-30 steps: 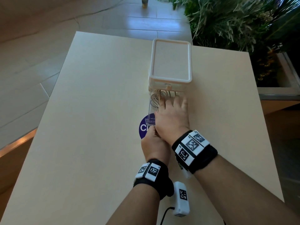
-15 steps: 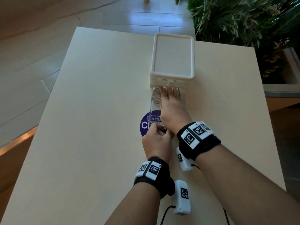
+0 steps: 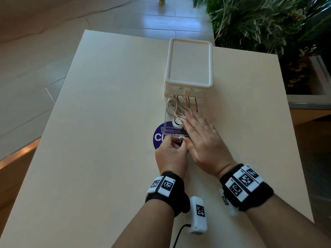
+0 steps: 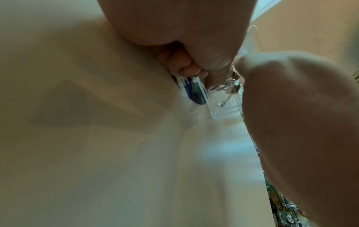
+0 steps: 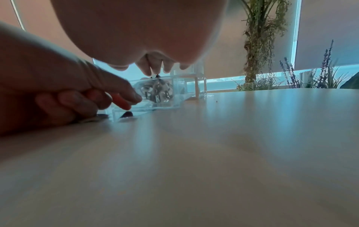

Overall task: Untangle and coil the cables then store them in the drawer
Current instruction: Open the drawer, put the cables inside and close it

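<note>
A white drawer unit [image 3: 189, 63] stands at the table's middle back, its clear drawer [image 3: 165, 111] pulled out toward me. Cream cables [image 3: 174, 108] lie looped inside it. My left hand [image 3: 180, 140] pinches the drawer's front edge with curled fingers; the left wrist view shows that left hand [image 4: 209, 76] on the clear front wall. My right hand [image 3: 195, 122] lies flat with straight fingers over the drawer's near right part, fingertips touching the cables. In the right wrist view the right hand [image 5: 155, 67] hangs over the clear drawer [image 5: 167, 92], which holds bundled cable.
A round purple sticker [image 3: 158, 136] lies on the pale table [image 3: 107, 140] under the drawer's front. Potted plants [image 3: 268, 24] crowd the back right corner beyond the table edge. Tiled floor runs along the left.
My right hand has drawn back toward me from deep in the drawer, uncovering the looped cables. The left hand stays on the drawer's front.
</note>
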